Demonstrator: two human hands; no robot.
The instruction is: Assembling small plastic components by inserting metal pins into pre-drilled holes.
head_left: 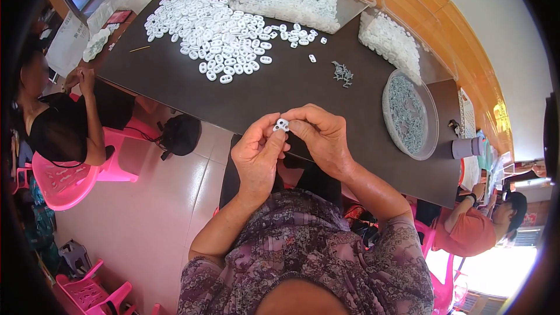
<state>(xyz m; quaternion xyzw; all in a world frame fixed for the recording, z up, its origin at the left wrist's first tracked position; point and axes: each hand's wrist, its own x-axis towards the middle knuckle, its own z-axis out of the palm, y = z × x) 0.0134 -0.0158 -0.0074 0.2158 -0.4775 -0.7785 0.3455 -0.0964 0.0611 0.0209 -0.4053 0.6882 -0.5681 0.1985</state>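
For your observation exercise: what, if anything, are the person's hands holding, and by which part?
A small white plastic piece with two holes, pinched at its edges between the fingertips of the left hand and the right hand.

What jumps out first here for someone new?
Probably the big heap of small white plastic pieces spread over the far left of the dark table. Next, at the near edge, the left hand and right hand pinch one white piece between their fingertips. On the right stands a round clear tub of small grey metal parts, with a few loose ones beside it.
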